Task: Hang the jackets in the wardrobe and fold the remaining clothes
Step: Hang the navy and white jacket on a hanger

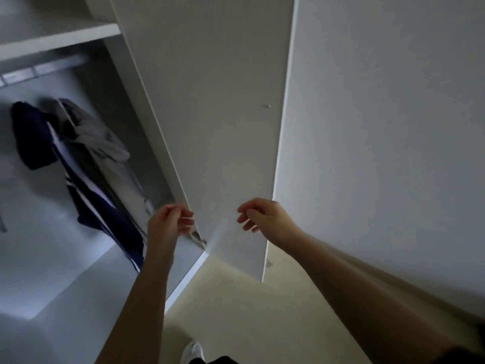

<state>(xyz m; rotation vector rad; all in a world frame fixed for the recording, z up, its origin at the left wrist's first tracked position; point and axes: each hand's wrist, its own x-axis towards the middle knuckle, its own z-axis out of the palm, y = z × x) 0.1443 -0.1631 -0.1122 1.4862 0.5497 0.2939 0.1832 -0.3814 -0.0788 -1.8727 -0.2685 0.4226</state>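
Both bare arms reach up toward the tall white wardrobe (147, 106), whose flat white door (223, 127) stands swung open between the hands. The left hand (168, 222) is at the door's inner edge with its fingers loosely curled and nothing in them; whether it touches the edge I cannot tell. The right hand (262, 216) hangs in front of the door's face, fingers half-bent and empty, just beside the door's outer edge. Inside the wardrobe, under the white shelf (57, 40) and the blurred metal rail (42, 69), two jackets hang side by side: a dark navy jacket with white stripes (99, 206) on the left and a pale grey hooded jacket (105, 143) to its right, touching it. Below the door lies pale cream floor (249, 311), and a white shoe (194, 352) shows at the bottom edge.
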